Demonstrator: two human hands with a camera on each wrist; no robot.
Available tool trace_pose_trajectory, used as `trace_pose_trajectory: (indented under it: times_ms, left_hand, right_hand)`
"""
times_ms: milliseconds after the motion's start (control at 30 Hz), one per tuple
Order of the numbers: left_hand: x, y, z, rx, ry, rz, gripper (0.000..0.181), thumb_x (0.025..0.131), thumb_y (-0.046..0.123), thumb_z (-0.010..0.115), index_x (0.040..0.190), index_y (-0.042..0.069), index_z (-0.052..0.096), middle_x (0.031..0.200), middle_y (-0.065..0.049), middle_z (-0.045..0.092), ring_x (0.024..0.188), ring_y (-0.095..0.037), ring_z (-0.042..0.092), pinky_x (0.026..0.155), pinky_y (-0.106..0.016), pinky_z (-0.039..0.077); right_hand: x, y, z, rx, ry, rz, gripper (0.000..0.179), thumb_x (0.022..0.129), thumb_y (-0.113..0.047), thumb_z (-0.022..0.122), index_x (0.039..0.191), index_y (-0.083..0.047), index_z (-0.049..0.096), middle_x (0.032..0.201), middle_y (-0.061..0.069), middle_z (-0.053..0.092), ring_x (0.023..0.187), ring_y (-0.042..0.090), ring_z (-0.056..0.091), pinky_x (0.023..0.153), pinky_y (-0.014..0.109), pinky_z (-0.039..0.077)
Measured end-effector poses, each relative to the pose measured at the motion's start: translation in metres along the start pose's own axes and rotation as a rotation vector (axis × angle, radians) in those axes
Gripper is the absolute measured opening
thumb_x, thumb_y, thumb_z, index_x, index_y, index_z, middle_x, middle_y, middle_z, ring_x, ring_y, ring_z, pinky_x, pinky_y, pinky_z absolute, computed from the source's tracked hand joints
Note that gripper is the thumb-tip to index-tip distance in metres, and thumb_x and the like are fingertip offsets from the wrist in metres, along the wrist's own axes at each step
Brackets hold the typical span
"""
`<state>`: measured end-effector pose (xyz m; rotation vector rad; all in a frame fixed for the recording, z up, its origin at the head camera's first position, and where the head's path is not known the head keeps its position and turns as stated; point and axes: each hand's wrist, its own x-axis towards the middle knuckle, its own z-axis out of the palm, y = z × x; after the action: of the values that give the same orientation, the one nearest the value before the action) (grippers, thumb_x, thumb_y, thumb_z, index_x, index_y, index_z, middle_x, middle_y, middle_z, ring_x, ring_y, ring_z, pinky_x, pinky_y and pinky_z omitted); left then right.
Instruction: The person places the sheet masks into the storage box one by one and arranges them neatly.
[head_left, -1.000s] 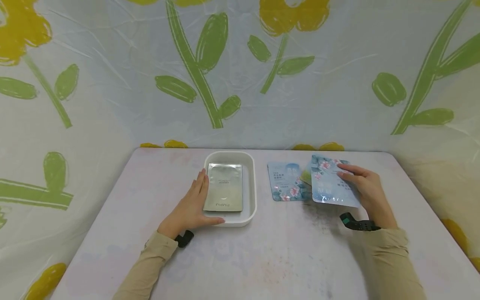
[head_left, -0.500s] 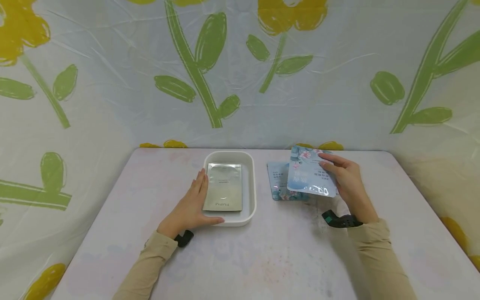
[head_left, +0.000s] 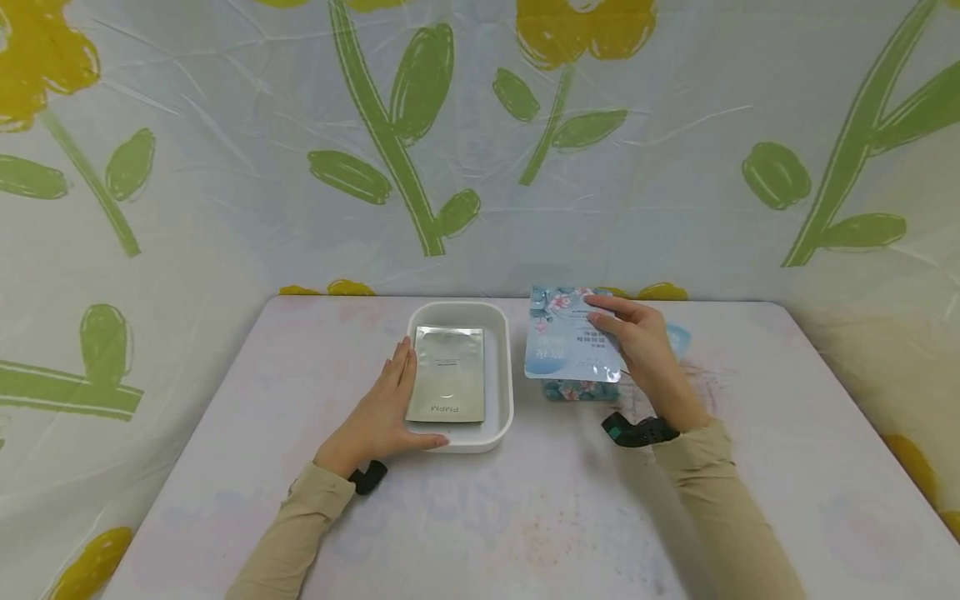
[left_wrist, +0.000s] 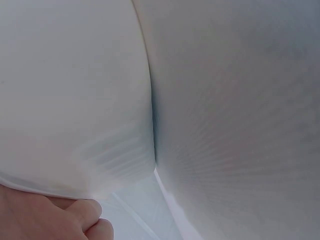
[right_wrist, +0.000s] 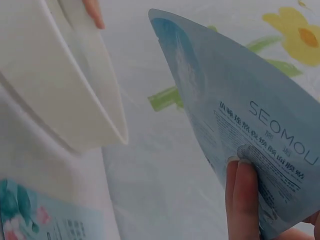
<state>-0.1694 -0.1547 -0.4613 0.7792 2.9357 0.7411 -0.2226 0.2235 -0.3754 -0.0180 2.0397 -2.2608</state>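
Observation:
My right hand (head_left: pixel 647 354) pinches a light-blue face mask packet (head_left: pixel 566 337) with pink flowers, fingers and thumb at its right part. In the right wrist view the packet (right_wrist: pixel 225 110) shows printed text and bends along its length. Under it, a second floral packet (head_left: pixel 581 391) lies on the table, mostly hidden. Against the left wall of a white tray (head_left: pixel 507 383) rests my left hand (head_left: pixel 375 417), fingers straight and thumb stretched along the front rim. Inside the tray lies a pale silver-green packet (head_left: pixel 448 375) marked PMPM.
Part of another light-blue packet (head_left: pixel 679 337) shows on the table (head_left: pixel 525 508) just right of my right hand. A fabric backdrop (head_left: pixel 262 167) with yellow flowers and green leaves rises behind the table and along both sides.
My right hand has carried the floral packet leftward, from the right side to over the second packet. The light-blue packet at the right has come into view. My left hand stays put.

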Motion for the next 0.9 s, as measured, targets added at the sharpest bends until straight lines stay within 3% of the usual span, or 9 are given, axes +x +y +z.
trace_pose_trajectory:
  times_ms: [267, 467, 900]
  left_hand:
    - [0.001, -0.002, 0.002, -0.011, 0.003, -0.002, 0.138, 0.070, 0.077, 0.070, 0.156, -0.004, -0.001, 0.165, -0.015, -0.013, 0.151, -0.024, -0.009, 0.123, -0.045, 0.008]
    - [0.002, -0.001, 0.002, -0.007, 0.002, -0.002, 0.138, 0.070, 0.077, 0.070, 0.156, -0.005, 0.000, 0.165, -0.015, -0.013, 0.151, -0.024, -0.009, 0.123, -0.045, 0.008]
    - [0.001, 0.000, 0.001, -0.038, -0.022, -0.053, 0.140, 0.068, 0.081, 0.067, 0.157, 0.000, -0.004, 0.165, -0.011, -0.016, 0.151, -0.024, -0.009, 0.122, -0.046, 0.011]
  right_hand:
    - [0.011, 0.009, 0.030, -0.105, -0.056, -0.002, 0.041, 0.099, -0.005, 0.058, 0.139, 0.005, 0.054, 0.142, 0.020, 0.046, 0.094, 0.013, 0.067, 0.078, 0.023, 0.058]
    - [0.015, 0.017, 0.052, -0.147, -0.076, 0.018, 0.038, 0.099, -0.006, 0.059, 0.136, 0.000, 0.059, 0.139, 0.017, 0.052, 0.095, 0.016, 0.067, 0.078, 0.024, 0.059]
    - [0.022, 0.042, 0.093, -0.235, -0.151, 0.040, 0.035, 0.097, -0.003, 0.059, 0.132, 0.003, 0.061, 0.140, 0.019, 0.053, 0.106, 0.026, 0.065, 0.079, 0.026, 0.059]
